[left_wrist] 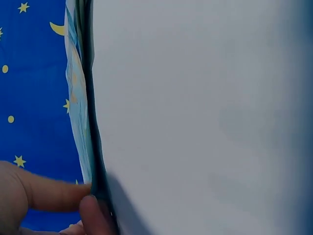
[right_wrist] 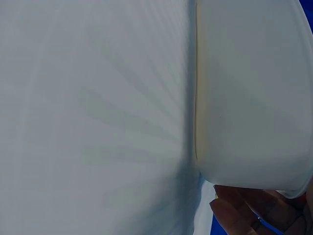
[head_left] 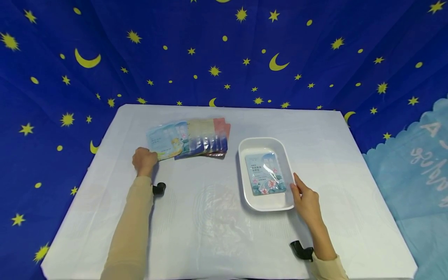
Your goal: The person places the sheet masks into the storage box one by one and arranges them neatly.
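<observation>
At the left end of a fanned row of flat facial mask packets (head_left: 201, 136), a light blue packet (head_left: 161, 139) lies on top. My left hand (head_left: 144, 160) pinches its near left corner; the left wrist view has thumb and finger meeting at the edge of the packet (left_wrist: 78, 117). Right of the row stands a white plastic tray (head_left: 246, 186), holding a pale blue packet with pink flowers (head_left: 262, 177). My right hand (head_left: 308, 200) grips the tray's right side. From the right wrist, the fingers (right_wrist: 230, 215) show against the tray's outer wall (right_wrist: 254, 98).
Everything rests on a table with a white cover (head_left: 203, 233). Behind it hangs a dark blue cloth (head_left: 196, 35) with yellow stars and moons. A light blue cloth with white lettering (head_left: 413, 186) hangs at the right. Black wrist mounts (head_left: 301, 251) stick out beside both forearms.
</observation>
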### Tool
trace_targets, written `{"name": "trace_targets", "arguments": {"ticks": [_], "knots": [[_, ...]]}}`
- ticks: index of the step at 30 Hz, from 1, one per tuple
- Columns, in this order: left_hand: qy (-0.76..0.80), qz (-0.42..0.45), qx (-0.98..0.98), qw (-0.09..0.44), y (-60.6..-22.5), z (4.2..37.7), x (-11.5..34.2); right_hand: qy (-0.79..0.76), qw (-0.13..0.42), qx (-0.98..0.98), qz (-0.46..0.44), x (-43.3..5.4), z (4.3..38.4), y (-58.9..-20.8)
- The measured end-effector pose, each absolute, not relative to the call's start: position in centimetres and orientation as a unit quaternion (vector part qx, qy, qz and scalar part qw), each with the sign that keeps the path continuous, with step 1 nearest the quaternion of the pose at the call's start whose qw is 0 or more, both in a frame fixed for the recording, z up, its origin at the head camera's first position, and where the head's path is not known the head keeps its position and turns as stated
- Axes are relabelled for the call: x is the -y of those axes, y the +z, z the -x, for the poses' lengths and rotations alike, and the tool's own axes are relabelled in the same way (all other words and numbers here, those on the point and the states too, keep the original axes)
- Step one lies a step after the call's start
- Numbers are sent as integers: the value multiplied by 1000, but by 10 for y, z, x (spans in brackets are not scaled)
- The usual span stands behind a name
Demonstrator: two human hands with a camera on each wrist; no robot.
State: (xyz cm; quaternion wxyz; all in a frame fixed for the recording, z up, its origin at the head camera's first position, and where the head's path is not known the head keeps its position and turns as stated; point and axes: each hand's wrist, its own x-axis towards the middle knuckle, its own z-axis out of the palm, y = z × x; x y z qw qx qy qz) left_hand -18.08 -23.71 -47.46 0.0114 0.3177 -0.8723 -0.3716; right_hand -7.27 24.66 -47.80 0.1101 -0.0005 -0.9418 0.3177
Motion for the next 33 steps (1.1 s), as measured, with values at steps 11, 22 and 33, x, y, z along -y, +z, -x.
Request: {"name": "trace_targets", "arguments": {"ticks": [11, 22, 33], "knots": [[-482, -337, 808, 24, -477, 179, 239, 318, 105, 942, -2, -248, 73, -479], [-584, -303, 749, 76, -455, 177, 225, 318, 111, 942, -4, -248, 73, -480], [-631, -251, 726, 109, -422, 169, 194, 319, 110, 941, -4, -248, 73, -480]]}}
